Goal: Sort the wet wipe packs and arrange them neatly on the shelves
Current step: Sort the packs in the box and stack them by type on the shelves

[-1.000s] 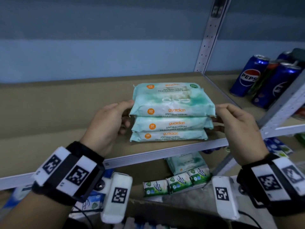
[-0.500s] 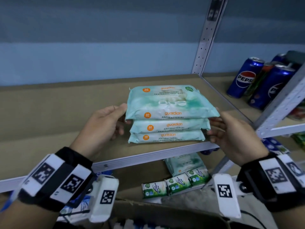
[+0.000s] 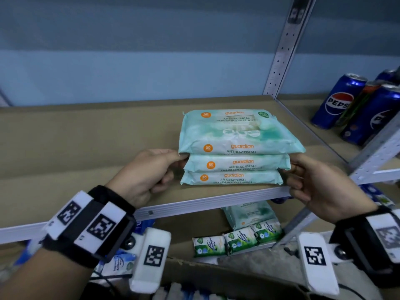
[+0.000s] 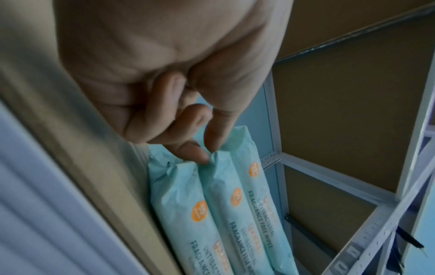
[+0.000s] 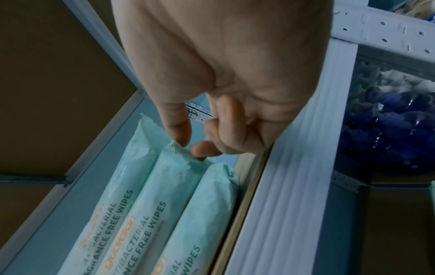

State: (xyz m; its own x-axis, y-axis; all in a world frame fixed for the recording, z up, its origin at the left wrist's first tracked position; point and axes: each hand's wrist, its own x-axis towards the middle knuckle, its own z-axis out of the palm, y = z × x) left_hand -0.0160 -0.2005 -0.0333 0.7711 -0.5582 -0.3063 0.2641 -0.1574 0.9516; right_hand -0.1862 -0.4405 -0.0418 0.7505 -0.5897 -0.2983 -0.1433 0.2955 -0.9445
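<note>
With both the left hand (image 3: 149,172) and right hand (image 3: 320,187) pinching the middle pack's (image 3: 237,164) crimped ends mid-frame on the shelf (image 3: 86,148), an uneven tug could skew the three-pack Guardian stack (image 3: 236,148).

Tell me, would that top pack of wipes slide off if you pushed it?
Probably, yes. The top Guardian wipes pack has a smooth, slightly shiny film wrapper and just lies loose on the two packs beneath, already overhanging them. It looks squashy rather than stiff, with crinkled end seams, so it would likely sag a bit when lifted.
</note>
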